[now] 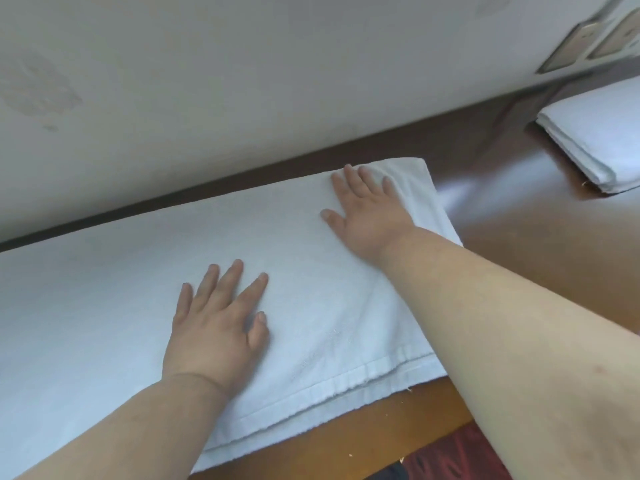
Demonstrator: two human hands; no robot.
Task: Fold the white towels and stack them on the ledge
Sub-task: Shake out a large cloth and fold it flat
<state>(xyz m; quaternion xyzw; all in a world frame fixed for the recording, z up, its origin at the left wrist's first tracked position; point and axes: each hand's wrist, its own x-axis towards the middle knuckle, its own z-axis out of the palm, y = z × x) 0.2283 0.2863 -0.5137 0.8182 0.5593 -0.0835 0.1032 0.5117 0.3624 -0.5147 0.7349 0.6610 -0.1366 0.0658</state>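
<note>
White towel [138, 292]: doubled lengthwise, lying across centre frame on the wooden ledge [540, 244]. Soft, light, limp terry. Your left hand [216, 317] and right hand [367, 213] press flat, fingers spread. Take hold at the right-end corners. Folded towel stack [599, 133]: upper right.

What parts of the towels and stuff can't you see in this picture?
- White towel, head view: its left end is cut off by the picture's edge, so its full length is unknown.
- Folded stack, head view: the right edge cuts it off; the layers are too blurred to count.
- Towel under the left hand and right hand: the flat palms cover it.
- Wall plates: blurred.
</note>
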